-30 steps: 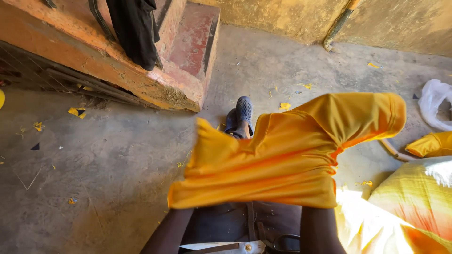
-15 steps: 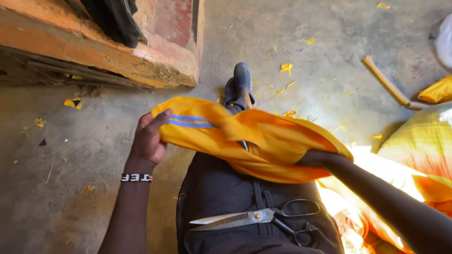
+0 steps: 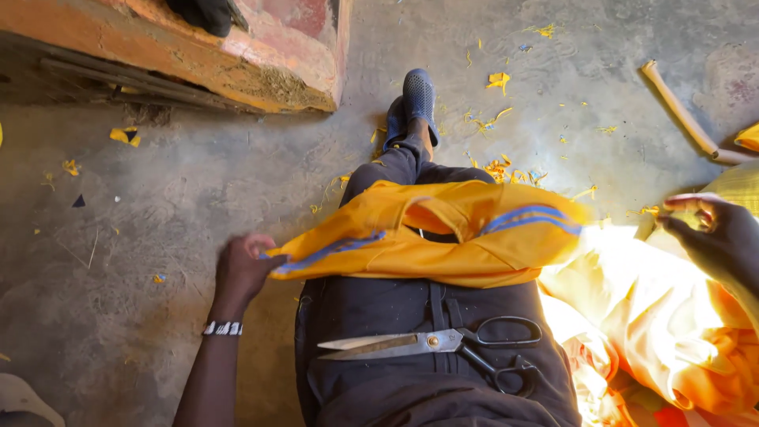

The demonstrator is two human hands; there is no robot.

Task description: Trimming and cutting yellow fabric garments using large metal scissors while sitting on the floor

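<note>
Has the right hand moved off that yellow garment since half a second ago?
Yes. The right hand has let go of the yellow garment and swung out to the right, away from the scissors on the lap, toward the heap of yellow cloth.

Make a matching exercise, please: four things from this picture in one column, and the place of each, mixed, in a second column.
Things:
1. scissors
2. yellow garment
3. blue shoe
4. pale stick

Places:
A. on the floor, upper right
B. across the thighs, one end in the left hand
C. on the lap, blades pointing left
D. on the foot of the stretched leg

Pairs: 1-C, 2-B, 3-D, 4-A
</note>
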